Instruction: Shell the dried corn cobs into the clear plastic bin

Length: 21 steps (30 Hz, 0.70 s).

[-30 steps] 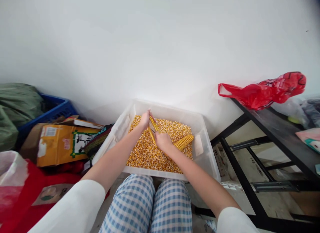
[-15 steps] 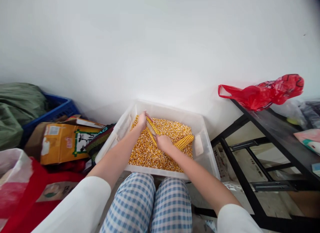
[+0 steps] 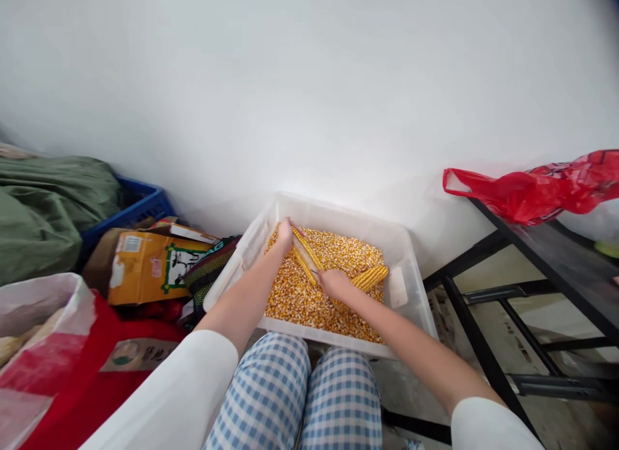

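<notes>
White wall fills the upper frame; below centre a clear plastic bin [image 3: 411,289] of loose kernels [image 3: 300,302] sits on the floor before checked knees. Over it, a half-stripped corn cob [image 3: 305,253] runs diagonally, so anything shed drops into the bin. The left hand [image 3: 284,236] clasps its far end, the right hand [image 3: 333,283] closes on the near end. A whole cob [image 3: 370,278] lies right, within reach. At left sit a cardboard box [image 3: 149,269] and red bag [image 3: 82,379]; at right, a black rack [image 3: 541,256].

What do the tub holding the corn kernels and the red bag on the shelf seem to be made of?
The tub: translucent white plastic, seemingly rigid; the kernels' yellow shows faintly through its walls. The red bag: thin glossy plastic film, crinkled with shiny highlights.
</notes>
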{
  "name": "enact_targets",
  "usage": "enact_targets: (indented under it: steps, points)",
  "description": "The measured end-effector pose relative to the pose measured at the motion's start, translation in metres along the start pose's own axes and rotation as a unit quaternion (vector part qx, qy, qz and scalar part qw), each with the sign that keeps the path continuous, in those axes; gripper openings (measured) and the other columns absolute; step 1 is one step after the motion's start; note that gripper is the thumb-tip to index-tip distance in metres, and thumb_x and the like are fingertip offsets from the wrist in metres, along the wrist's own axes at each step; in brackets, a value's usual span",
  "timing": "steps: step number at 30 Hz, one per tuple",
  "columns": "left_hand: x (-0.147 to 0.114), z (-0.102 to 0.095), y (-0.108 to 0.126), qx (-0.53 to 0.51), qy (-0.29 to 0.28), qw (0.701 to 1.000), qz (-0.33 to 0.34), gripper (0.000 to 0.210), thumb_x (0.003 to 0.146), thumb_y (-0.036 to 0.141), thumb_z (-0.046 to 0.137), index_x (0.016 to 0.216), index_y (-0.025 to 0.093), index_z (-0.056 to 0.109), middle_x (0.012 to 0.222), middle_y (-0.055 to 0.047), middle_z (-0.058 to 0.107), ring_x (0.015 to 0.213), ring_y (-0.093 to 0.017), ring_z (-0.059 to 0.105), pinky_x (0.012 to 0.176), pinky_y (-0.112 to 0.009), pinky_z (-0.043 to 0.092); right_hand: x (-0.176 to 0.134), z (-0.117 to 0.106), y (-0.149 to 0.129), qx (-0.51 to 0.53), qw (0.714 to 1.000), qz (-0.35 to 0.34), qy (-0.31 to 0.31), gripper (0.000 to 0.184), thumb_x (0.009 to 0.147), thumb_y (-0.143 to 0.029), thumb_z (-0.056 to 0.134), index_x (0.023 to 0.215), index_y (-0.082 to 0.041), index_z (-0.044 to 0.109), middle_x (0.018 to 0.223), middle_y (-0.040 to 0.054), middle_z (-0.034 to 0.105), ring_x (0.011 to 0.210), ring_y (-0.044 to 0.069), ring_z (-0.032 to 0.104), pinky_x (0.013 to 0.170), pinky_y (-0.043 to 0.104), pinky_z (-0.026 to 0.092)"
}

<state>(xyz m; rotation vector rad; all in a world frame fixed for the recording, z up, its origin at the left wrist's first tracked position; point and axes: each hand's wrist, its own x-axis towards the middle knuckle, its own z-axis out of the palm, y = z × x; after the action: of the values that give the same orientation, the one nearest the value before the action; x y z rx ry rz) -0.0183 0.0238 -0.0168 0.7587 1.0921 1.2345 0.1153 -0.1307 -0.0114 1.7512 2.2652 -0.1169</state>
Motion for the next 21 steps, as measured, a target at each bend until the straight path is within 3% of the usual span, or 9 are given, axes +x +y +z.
enact_targets:
  steps: [3, 15, 21]
  points:
    - [-0.001, 0.002, 0.000, -0.028, 0.035, 0.999, 0.002, 0.038, 0.082, 0.046, 0.031, 0.053, 0.022, 0.040, 0.038, -0.002, 0.043, 0.046, -0.019, 0.055, 0.050, -0.028, 0.042, -0.004, 0.004, 0.002, -0.006, 1.000, -0.005, -0.012, 0.028, 0.088, -0.023, 0.035, 0.105, -0.014, 0.056, 0.090, 0.0151, 0.066, 0.084, 0.023, 0.064, 0.072, 0.033, 0.048]
    - [-0.006, 0.006, 0.004, -0.038, 0.025, 0.999, -0.003, 0.034, 0.082, 0.037, 0.030, 0.053, 0.021, 0.039, 0.038, -0.001, 0.043, 0.047, -0.019, 0.056, 0.048, -0.027, 0.041, -0.013, 0.011, 0.004, -0.015, 0.999, -0.004, -0.039, 0.030, 0.084, -0.014, 0.039, 0.109, -0.014, 0.055, 0.093, 0.0154, 0.066, 0.088, 0.023, 0.063, 0.073, 0.033, 0.048]
    - [-0.008, 0.005, 0.004, -0.009, 0.049, 0.998, 0.034, 0.032, 0.082, 0.034, 0.029, 0.055, 0.021, 0.040, 0.037, 0.000, 0.041, 0.040, -0.017, 0.051, 0.044, -0.026, 0.038, -0.016, 0.010, 0.004, -0.019, 0.999, -0.003, -0.047, 0.032, 0.082, -0.013, 0.040, 0.109, -0.013, 0.056, 0.094, 0.0159, 0.066, 0.088, 0.024, 0.063, 0.073, 0.034, 0.048]
